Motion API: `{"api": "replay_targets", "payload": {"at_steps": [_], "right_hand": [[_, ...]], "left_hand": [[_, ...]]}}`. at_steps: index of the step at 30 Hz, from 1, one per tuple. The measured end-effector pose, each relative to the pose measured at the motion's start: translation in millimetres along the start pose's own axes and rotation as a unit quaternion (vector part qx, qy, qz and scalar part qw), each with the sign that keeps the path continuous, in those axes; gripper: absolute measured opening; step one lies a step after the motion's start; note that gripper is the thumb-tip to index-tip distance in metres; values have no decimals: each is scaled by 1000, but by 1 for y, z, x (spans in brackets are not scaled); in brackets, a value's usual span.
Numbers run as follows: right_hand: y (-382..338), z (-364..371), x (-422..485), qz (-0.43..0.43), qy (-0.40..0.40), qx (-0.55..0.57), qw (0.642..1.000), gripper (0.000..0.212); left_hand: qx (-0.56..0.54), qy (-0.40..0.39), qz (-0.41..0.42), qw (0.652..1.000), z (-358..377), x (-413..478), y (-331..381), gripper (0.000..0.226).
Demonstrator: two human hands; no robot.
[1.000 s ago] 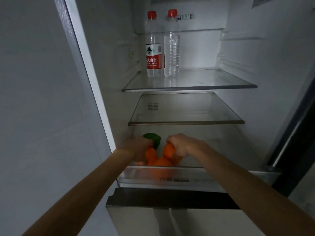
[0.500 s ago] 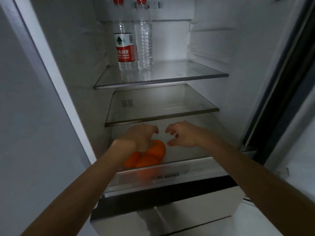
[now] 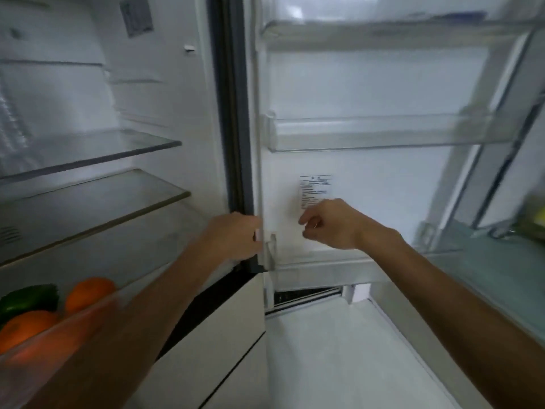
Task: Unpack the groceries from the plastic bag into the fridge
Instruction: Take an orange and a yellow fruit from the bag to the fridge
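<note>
We judged the unpacking partly done. Two oranges and a green pepper lay in the crisper drawer at the bottom left of the fridge. The pepper sat toward the drawer's back edge, and the oranges sat just beside it, nearer the clear front wall. The glass shelves above them showed nothing on the part we could see.

Our left hand was raised in front of the dark seal along the fridge's right edge. Its back faced us and the fingers were tucked out of sight, so we could not tell whether they gripped that edge or held nothing. Our right hand hung before the inner face of the open door, just below a small printed label. Its fingers were loosely curled and it carried nothing. The door bins looked bare as far as the blur allowed.

The plastic bag was out of view, so we could not say how much was left in it. With neither hand visibly carrying groceries, we took this for a gap between loads. The next step was probably to reach for the bag, or to shut the door if the bag was spent.
</note>
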State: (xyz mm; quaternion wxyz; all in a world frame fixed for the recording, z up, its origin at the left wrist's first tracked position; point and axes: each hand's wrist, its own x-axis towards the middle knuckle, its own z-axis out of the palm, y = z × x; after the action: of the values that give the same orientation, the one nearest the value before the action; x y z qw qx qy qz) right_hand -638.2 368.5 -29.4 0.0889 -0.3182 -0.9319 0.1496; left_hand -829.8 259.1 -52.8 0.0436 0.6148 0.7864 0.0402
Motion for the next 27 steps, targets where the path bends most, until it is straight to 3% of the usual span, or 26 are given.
{"api": "replay_targets", "payload": {"at_steps": [3,6,10,17,27], "right_hand": [[46,-14,-63,75,22,13,997,28],[86,-26,-133,139,45,21,989,28],[125,-35,-225,208,69,18,976,27],[167,-51,-385,321,96,-2,942,26],[226,-73,-583,488,162,10,858,27]], "left_hand": [[81,-52,-26,995,9,2,40,45],[51,-50,-2,997,19,-4,91,55],[19,-87,74,993,32,-24,181,54],[-17,-81,213,974,58,-55,336,46],[-30,-59,425,903,87,-97,561,26]]}}
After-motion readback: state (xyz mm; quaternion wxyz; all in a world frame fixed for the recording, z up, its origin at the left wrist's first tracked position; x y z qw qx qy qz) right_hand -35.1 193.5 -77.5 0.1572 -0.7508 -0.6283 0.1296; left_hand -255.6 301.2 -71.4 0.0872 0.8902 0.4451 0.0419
